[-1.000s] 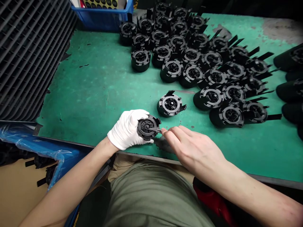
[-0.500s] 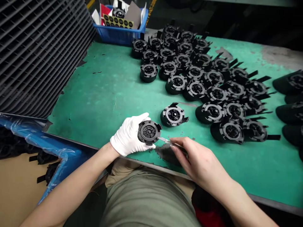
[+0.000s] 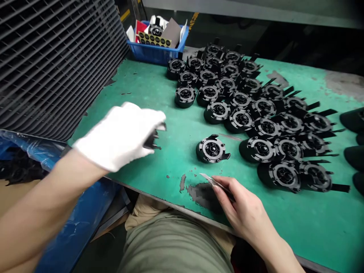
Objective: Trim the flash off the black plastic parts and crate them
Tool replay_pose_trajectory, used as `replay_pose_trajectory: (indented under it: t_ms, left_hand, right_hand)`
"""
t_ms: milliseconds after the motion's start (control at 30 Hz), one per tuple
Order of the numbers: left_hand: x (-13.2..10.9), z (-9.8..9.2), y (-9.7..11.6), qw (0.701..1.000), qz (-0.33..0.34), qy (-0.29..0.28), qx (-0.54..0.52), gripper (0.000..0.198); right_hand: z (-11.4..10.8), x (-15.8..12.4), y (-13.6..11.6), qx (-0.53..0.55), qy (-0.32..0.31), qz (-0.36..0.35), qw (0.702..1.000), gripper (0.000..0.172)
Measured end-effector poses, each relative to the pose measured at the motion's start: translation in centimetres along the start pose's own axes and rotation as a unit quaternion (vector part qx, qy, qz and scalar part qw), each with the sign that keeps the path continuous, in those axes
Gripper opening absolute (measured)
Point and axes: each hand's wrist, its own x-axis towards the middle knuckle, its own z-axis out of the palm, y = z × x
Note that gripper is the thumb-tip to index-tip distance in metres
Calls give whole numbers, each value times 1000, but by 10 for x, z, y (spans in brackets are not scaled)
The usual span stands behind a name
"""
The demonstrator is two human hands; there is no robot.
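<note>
My left hand [image 3: 122,135], in a white glove and blurred by motion, is raised over the left part of the green table [image 3: 159,113] and closed round a round black plastic part [image 3: 152,140], of which only an edge shows. My bare right hand [image 3: 241,206] rests near the table's front edge, pinching a small metal blade [image 3: 209,179] whose tip points left. One loose round black part [image 3: 212,148] lies alone on the mat just above the blade.
Several rows of the same black round parts [image 3: 250,98] fill the table's middle and right. A blue bin [image 3: 156,53] with papers stands at the back. A big black ribbed grille [image 3: 54,57] leans at left. A blue-lined box [image 3: 17,167] of parts sits lower left.
My left hand has swung up and to the left with the black part, away from the blade. My right hand has dropped back slightly with the blade. The camera has tilted up.
</note>
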Motion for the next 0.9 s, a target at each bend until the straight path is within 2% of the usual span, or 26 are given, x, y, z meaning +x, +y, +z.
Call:
replay_pose_trajectory:
  t_ms: [33,67,100,167,200,267,333,367,400,433,467,500,533,567,600,633,667,700,767,800,833,867,900]
  left_hand:
    - [4,10,1,993,68,-89,41,61]
    - [7,24,2,978,129,-146,69,67]
    - [9,38,3,967,166,-177,82,76]
    - [14,60,4,966,167,-179,76,86]
    - [16,64,3,969,159,-175,68,87]
    - [21,56,0,970,153,-180,63,81]
    - [26,31,-5,973,157,-154,70,74]
    - [28,15,-7,980,150,-106,74,73]
    - [28,2,-9,988,143,1,62,76]
    - [27,-8,-10,983,119,130,49,80]
    - [25,-12,-10,962,96,255,27,86]
    - [21,-11,-10,943,90,320,4,90]
    - [17,-5,-9,952,92,293,-7,89]
    - [13,4,-8,974,119,192,-9,82]
    - [10,14,-8,988,146,52,0,74]
    - [7,23,-8,988,148,-53,8,70]
    - [5,30,-10,984,145,-103,11,69]
    - [2,35,-11,988,130,-85,5,71]
    - [-3,38,-12,990,84,99,-45,80]
    - [-7,39,-11,977,53,188,-82,84]
    - [-13,43,-9,963,29,237,-122,86]
    - [-21,48,-6,961,19,223,-160,86]
    - [-29,57,-4,971,24,147,-187,82]
  right_hand:
    - [1,1,-1,1,2,-3,1000,17]
    - [1,2,-2,4,5,-4,1000,17]
    - [1,2,-4,7,7,-3,1000,17]
    - [1,1,-5,15,13,0,1000,17]
    - [1,-1,-5,20,13,3,1000,17]
    - [0,-4,-5,29,14,4,999,18]
    - [-1,-6,-2,31,15,4,999,18]
    - [-1,-7,-1,29,18,4,999,18]
    - [-1,-7,0,26,21,6,999,18]
    - [-1,-8,2,22,26,8,999,18]
    - [0,-7,3,21,28,9,999,18]
    - [0,-7,3,21,29,10,999,18]
    - [1,-7,3,25,27,9,999,18]
    - [2,-7,3,29,24,7,999,18]
    - [2,-6,3,33,20,4,999,18]
    - [2,-6,2,37,17,1,999,18]
    - [2,-6,2,39,15,-3,999,18]
    - [2,-6,2,39,16,-5,999,18]
    - [2,-6,3,33,23,-4,999,19]
    - [2,-6,3,30,27,-3,999,19]
    - [2,-6,4,27,30,-2,999,19]
    - [2,-6,4,26,30,-1,999,19]
    - [2,-5,4,28,30,0,999,18]
